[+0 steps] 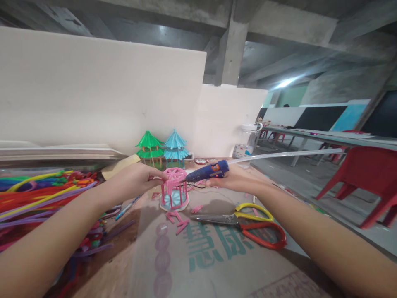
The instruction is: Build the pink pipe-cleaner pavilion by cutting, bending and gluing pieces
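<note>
A small pink pavilion model (176, 177) stands on the cardboard, with a wheel-like top, thin posts and a pale blue base. My left hand (139, 180) pinches at the left edge of its top, beside some short pink strips; whether a loose strip is between the fingertips is hidden. In my right hand (237, 179) is a blue hot glue gun (207, 171), its nozzle pointing left at the model's top. A long clear glue stick (285, 155) sticks out of its back. Cut pink pipe cleaner pieces (182, 226) lie in front of the model.
Large scissors (229, 219) with yellow and red handles lie on the printed cardboard (223, 277). Colourful pipe cleaners (37, 203) are heaped at left, near a blue pen (127, 208). Behind stand a green pavilion (149, 145), a blue pavilion (175, 145) and a clear jug (245, 140).
</note>
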Demonstrator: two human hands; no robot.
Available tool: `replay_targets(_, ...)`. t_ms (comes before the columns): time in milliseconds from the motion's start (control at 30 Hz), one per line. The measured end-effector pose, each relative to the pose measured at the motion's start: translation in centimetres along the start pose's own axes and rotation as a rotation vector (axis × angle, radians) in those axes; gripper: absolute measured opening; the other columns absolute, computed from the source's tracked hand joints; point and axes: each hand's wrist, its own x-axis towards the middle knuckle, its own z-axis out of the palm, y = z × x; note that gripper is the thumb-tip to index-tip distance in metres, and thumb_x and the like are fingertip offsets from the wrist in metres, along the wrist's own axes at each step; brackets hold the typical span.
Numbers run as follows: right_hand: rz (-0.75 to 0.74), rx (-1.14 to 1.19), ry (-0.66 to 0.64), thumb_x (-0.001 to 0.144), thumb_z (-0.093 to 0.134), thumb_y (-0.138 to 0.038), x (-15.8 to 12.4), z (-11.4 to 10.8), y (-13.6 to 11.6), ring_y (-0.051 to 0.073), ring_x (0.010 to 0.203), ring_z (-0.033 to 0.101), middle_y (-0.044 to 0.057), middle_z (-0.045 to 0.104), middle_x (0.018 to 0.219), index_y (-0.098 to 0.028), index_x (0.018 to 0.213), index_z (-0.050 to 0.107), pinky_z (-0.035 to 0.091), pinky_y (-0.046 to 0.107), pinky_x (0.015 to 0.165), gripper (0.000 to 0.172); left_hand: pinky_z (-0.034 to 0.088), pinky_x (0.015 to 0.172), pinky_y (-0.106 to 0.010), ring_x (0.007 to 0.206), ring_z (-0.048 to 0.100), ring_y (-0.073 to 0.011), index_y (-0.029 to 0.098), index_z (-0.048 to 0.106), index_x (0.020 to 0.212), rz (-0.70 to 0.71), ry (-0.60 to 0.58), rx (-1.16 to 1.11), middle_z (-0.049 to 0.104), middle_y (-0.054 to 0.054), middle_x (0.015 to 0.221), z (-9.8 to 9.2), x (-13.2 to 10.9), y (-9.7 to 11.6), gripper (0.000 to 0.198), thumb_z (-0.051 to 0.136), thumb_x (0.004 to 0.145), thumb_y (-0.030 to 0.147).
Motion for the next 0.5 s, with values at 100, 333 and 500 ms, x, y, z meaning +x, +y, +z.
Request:
replay_targets(100,-0.049,0.011,-0.03,0.076,0.07,-0.035,0.0,0.0,0.2,0.017,0.077,0.067,0.0,0.074,0.088,-0.022,0.117,0.066,0.049,0.024,0.065,0.043,0.045,0.067,-0.022,0.074,0.069,-0.0168,0.03,0.076,0.1,0.003,0.002,0.001,0.079,0.002,0.088,0.0,0.0,0.0,0.036,0.046,0.087,0.046)
replay_targets(333,-0.07,-0.069,-0.086,0.074,0.069,-0.046,0.1,-0.5,0.3,0.018,0.073,0.065,0.001,0.073,0.081,-0.021,0.104,0.069,0.047,0.025,0.062,0.038,0.044,0.064,-0.022,0.074,0.068,-0.0173,0.03,0.075,0.101,-0.012,-0.008,-0.001,0.078,0.001,0.088,0.1,0.0,-0.1,0.039,0.045,0.086,0.049)
replay_targets(500,-0.091,-0.041,-0.039,0.085,0.053,-0.05,0.0,-1.2,0.7,0.018,0.068,0.063,0.003,0.069,0.073,-0.018,0.091,0.07,0.048,0.027,0.063,0.037,0.039,0.057,-0.024,0.066,0.062,-0.0183,0.026,0.072,0.096,-0.077,0.09,0.033,0.073,-0.001,0.076,-0.9,0.0,0.5,0.044,0.045,0.082,0.057)
